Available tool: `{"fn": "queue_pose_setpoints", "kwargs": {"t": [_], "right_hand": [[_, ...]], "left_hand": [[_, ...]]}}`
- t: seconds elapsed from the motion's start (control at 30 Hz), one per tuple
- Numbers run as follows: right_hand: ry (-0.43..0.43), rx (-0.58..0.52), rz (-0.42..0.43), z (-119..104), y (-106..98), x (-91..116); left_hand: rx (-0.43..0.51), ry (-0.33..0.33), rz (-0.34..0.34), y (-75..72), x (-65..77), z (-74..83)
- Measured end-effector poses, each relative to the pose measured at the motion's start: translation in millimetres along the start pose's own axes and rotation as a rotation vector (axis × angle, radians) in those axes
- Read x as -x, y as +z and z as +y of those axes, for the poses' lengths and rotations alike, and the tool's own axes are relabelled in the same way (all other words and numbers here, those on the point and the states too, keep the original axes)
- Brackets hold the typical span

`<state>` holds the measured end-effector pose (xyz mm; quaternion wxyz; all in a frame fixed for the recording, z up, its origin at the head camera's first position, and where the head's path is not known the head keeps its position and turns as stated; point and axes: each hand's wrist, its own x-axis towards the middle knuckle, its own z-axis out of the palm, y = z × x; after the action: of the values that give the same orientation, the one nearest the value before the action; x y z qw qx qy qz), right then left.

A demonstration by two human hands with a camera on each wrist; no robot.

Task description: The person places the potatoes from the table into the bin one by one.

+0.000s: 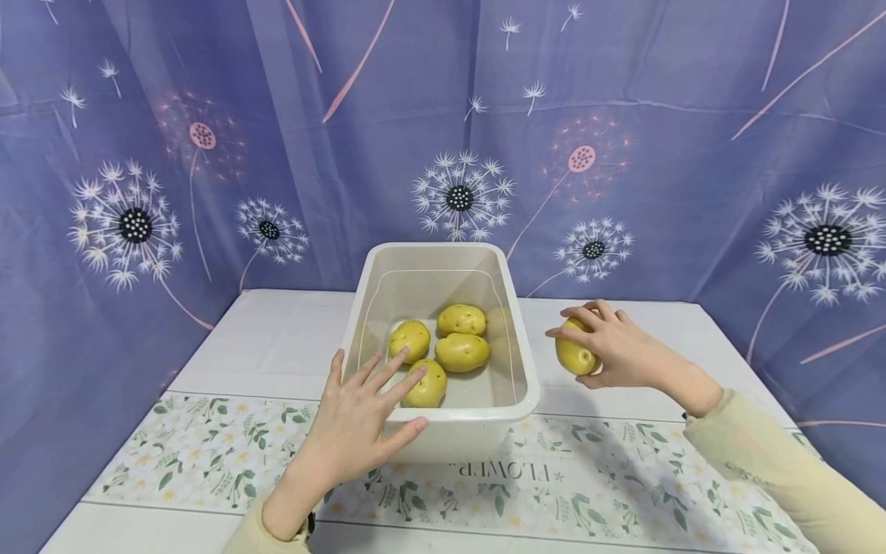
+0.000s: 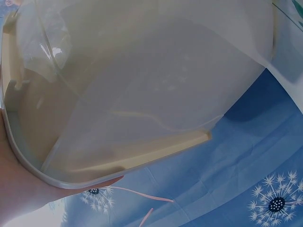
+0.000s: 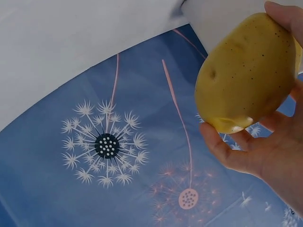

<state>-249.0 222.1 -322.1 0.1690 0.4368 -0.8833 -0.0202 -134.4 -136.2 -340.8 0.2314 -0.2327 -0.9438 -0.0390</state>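
My right hand point(image 1: 618, 350) holds a yellow potato point(image 1: 574, 350) to the right of the white bin, thumb on one side and fingers round the other. The right wrist view shows this potato point(image 3: 246, 73) close up, smooth with small dark specks. My left hand point(image 1: 358, 419) lies spread over the near left corner of the bin point(image 1: 522, 377), its fingers straight and reaching over the rim. Inside the bin lie several more potatoes point(image 1: 462, 352), one of them point(image 1: 425, 385) close by the left fingertips. In the left wrist view the bin's outer wall point(image 2: 156, 71) hides most of that hand.
A white table cover point(image 1: 291, 331) with a flowered band point(image 1: 208, 446) lies under the bin. Blue-purple curtains point(image 1: 388, 177) with dandelion prints hang behind the table and at both sides. The bin stands at the middle, its far end near the back curtain.
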Motion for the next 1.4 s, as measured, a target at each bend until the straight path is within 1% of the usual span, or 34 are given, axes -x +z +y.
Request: {"fn": "queue_pose_setpoints", "kwargs": {"t": [0.23, 0.6, 0.8, 0.93, 1.2, 1.4], "right_hand": [[-0.008, 0.010, 0.014, 4, -5, -7], [0.010, 0.001, -0.019, 1, -12, -14], [-0.010, 0.017, 0.008, 1, -15, -20], [-0.015, 0.006, 0.013, -1, -18, -24], [-0.014, -0.013, -0.006, -3, -21, -29], [-0.025, -0.022, -0.002, -4, -23, -34]], "left_hand": [[-0.003, 0.006, 0.007, 0.1, -0.3, 0.2], [0.002, 0.004, -0.015, -0.2, -1.4, 1.0], [-0.002, 0.010, -0.004, -0.1, -1.7, 0.3], [0.000, 0.006, -0.009, 0.2, -1.8, 0.2], [-0.003, 0.009, -0.002, 0.8, -1.3, -0.1], [0.000, 0.001, -0.011, 0.6, -0.8, -0.6]]}}
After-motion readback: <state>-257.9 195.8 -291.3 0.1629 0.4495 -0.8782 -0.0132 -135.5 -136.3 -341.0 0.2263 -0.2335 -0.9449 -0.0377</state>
